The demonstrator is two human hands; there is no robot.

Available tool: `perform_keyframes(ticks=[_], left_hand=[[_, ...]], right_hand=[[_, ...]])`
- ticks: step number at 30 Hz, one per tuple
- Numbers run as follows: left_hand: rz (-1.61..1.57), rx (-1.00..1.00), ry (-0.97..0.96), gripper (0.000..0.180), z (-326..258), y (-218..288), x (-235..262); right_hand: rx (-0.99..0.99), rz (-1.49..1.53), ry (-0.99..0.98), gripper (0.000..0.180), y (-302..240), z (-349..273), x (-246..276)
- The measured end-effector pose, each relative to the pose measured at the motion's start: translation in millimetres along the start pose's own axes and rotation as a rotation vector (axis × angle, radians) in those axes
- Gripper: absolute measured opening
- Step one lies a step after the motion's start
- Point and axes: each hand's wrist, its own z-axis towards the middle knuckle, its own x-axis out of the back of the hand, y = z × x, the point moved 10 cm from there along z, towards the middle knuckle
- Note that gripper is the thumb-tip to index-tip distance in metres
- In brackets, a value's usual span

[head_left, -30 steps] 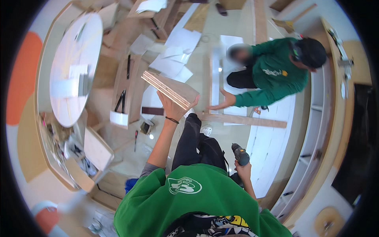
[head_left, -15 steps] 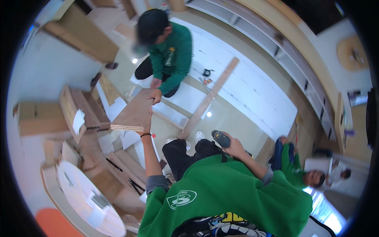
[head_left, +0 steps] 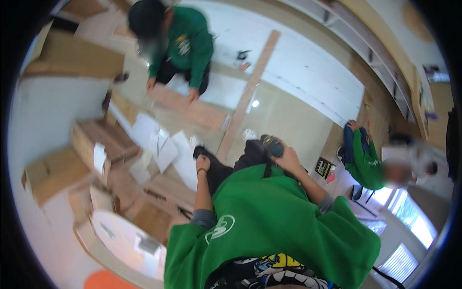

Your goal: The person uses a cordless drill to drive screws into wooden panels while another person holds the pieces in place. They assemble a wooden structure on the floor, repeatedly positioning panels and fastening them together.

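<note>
My left hand [head_left: 203, 163] rests on my dark trouser leg [head_left: 226, 168] and holds nothing; a dark band sits on its wrist. My right hand [head_left: 288, 159] grips a dark power drill [head_left: 271, 144] above my knee. In front of me a co-worker in a green top [head_left: 185, 45] kneels with both hands pressed on a wooden board [head_left: 192, 110] that lies flat on the floor. A long narrow wooden plank [head_left: 249, 91] runs along the floor from beside my knee toward the far wall.
Cardboard boxes [head_left: 98, 142] and white paper sheets [head_left: 161, 144] lie at the left. A round white tabletop [head_left: 127, 243] sits at the lower left. A second person in green [head_left: 365, 161] crouches at the right near white panels [head_left: 308, 62] and shelving.
My left hand held the wooden board out toward the co-worker; now the board lies on the floor under that person's hands and my left hand is down on my leg. The view has turned.
</note>
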Motion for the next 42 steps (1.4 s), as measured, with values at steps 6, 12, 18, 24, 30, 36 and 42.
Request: perform_keyframes(ticks=[6,12,18,24,30,36,42], left_hand=[[-1.059,0.425,-0.277,0.014,-19.1,-103.3,37.9],[-0.635,0.182,-0.059,0.024,37.3,-189.5,101.4],[-0.049,0.080,-0.278,0.049,36.1,-194.9,110.7],[0.211,-0.165,-0.529,0.048,13.6,-135.5,109.7],[0.156,-0.406,-0.619,0.039,-29.3,-97.3,110.1],[0.272,-0.305,-0.949,0.039,-111.1,-63.7,99.7],[0.347,-0.299,-0.750,0.037,-114.1,-58.7,86.4]], right_hand=[[-0.030,-0.024,-0.036,0.072,-64.0,-3.9,-84.7],[-0.015,-0.091,-0.114,0.073,-123.9,-7.3,-178.3],[-0.068,-0.147,-0.191,0.077,-151.8,-46.4,-224.2],[-0.107,-0.031,-0.136,0.076,-146.6,-60.0,-234.4],[-0.249,0.035,-0.141,0.071,-93.3,-59.5,-224.0],[-0.280,0.086,-0.138,0.068,-22.9,-52.1,-202.7],[-0.356,0.150,-0.102,0.065,18.9,-32.2,-194.7]])
